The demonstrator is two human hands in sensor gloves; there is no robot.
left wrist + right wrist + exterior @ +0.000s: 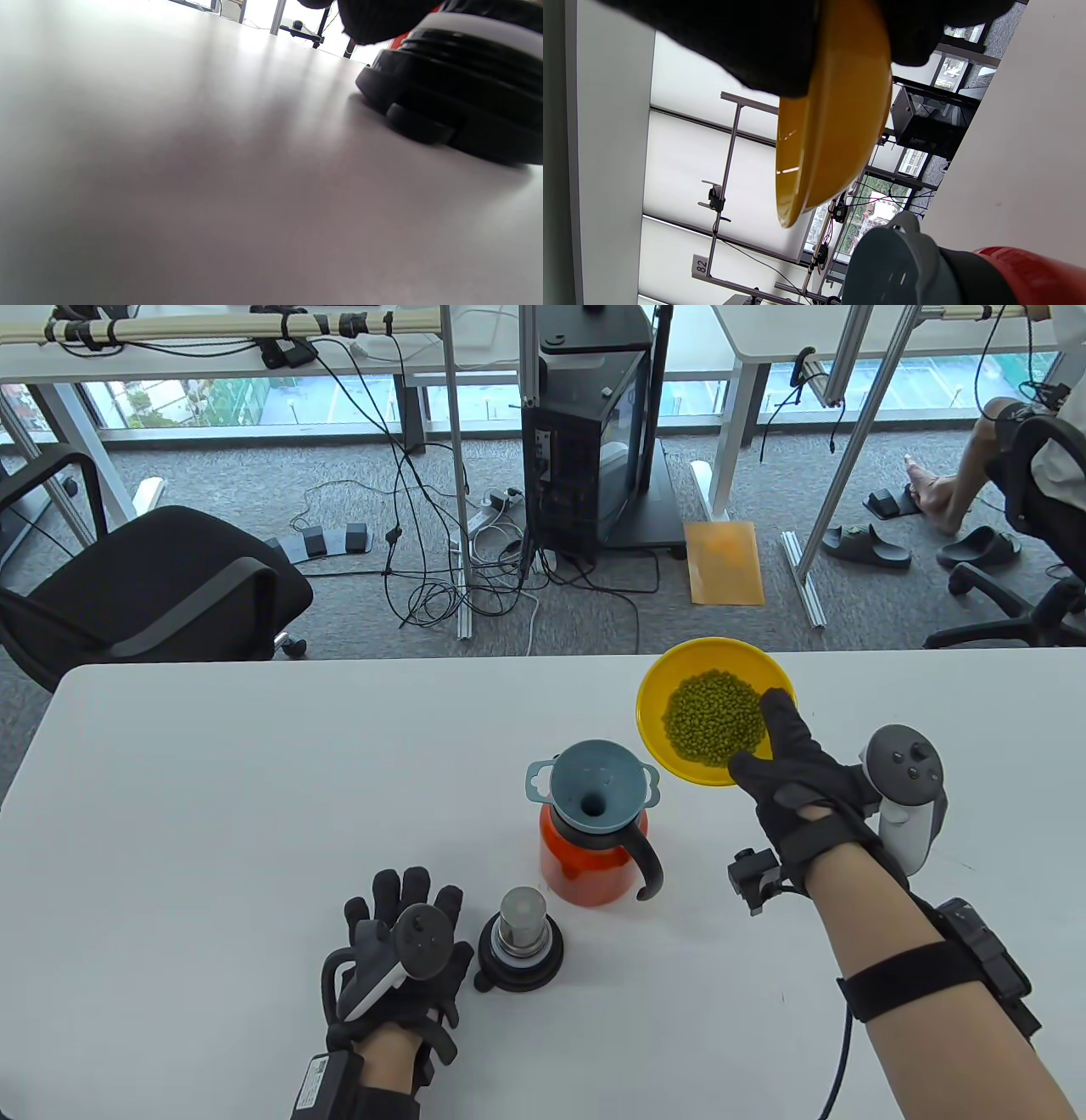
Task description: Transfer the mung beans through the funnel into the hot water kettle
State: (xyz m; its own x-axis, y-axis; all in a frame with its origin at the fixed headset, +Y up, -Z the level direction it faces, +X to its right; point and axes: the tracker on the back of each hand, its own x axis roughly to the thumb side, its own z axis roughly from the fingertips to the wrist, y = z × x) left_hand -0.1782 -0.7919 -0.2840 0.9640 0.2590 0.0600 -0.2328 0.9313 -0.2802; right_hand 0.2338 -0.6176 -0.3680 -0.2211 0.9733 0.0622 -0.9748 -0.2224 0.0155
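A red kettle with a black handle stands mid-table, with a grey-blue funnel in its mouth. My right hand grips a yellow bowl of green mung beans by its near rim, lifted just right of and behind the funnel. In the right wrist view the bowl shows from below, above the funnel and kettle. My left hand rests flat on the table, fingers spread, next to the kettle's lid. The lid fills the left wrist view's right side.
The white table runs to a far edge behind the bowl. Beyond it are an office chair, cables and a black computer case on the floor.
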